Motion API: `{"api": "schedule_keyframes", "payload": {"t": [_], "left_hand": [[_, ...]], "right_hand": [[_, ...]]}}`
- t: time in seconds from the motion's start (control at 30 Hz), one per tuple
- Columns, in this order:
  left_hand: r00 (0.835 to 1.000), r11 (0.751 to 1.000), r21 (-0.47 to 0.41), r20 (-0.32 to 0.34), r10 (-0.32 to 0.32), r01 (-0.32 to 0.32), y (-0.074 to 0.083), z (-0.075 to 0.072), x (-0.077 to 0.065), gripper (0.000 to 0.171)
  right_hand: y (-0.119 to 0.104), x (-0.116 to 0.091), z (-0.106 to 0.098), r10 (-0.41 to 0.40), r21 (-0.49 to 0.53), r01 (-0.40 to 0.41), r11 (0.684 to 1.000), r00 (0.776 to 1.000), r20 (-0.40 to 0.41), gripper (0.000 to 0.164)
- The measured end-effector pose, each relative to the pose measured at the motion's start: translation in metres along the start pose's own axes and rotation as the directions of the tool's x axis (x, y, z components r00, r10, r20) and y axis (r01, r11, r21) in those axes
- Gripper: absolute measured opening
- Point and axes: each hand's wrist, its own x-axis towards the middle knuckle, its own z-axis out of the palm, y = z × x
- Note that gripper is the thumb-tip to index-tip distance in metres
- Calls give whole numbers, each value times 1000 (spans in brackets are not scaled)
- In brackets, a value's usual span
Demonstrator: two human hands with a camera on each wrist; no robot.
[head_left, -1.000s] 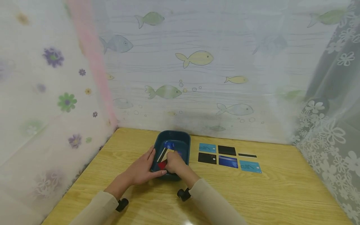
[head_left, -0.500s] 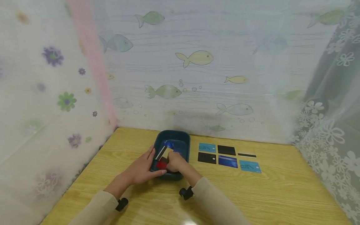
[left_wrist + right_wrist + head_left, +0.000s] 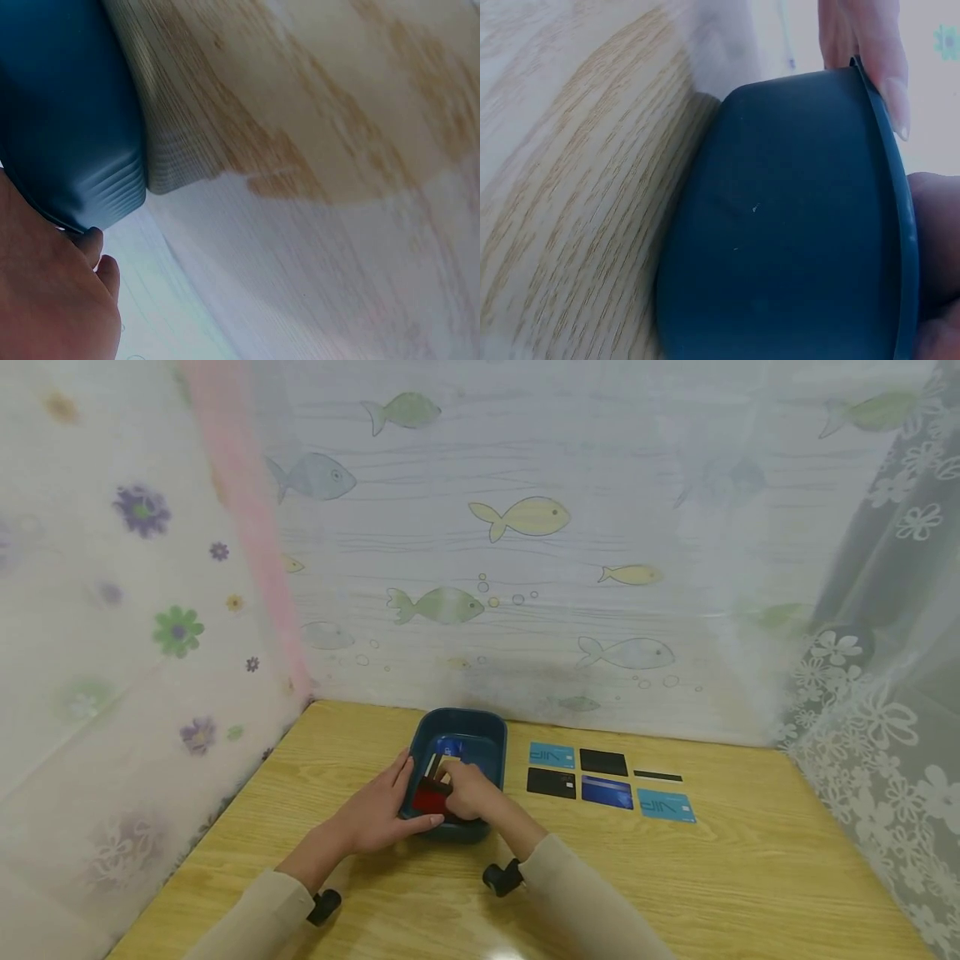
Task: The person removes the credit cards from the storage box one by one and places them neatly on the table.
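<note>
Cards (image 3: 607, 791), six, laid right of bin (image 3: 465, 724); red card (image 3: 429, 802), others inside bin, not laid out: partway, I judge. My left hand (image 3: 377, 812) spread against bin; my right hand (image 3: 471, 792) inside bin, can't tell whether pinching.

"VIP" reads on two light-blue cards, one farther back (image 3: 552, 755) and one nearer (image 3: 667, 805).

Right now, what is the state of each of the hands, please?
Left hand: open, resting against the blue tray.
Right hand: inside the tray, over cards; whether it holds one cannot be told.
</note>
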Motion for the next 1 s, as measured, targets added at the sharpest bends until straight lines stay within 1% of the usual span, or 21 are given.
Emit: {"api": "schedule_keyframes", "payload": {"t": [0.17, 0.33, 0.43, 0.57, 0.87, 1.0], "left_hand": [[1000, 1000, 4, -7, 3, -3, 0, -1, 0, 115], [1000, 1000, 3, 0, -12, 12, 0, 0, 0, 118], [1000, 1000, 2, 8, -16, 16, 1, 0, 1, 118], [1000, 1000, 6, 8, -8, 8, 1, -1, 1, 118], [1000, 1000, 13, 3, -8, 8, 2, -3, 1, 119], [1000, 1000, 13, 3, -10, 10, 1, -1, 1, 118]], "right_hand": [[3, -3, -1, -13, 92, 18, 996, 998, -53, 38], [4, -6, -3, -31, 172, 56, 983, 990, -140, 34], [5, -7, -6, -39, 192, 77, 978, 980, -197, 30], [7, -8, -10, -38, 221, 94, 971, 969, -245, 26], [10, -16, -18, -36, 269, 101, 958, 971, -236, 26], [13, -20, -20, -39, 305, 111, 946, 972, -232, 27]]}}
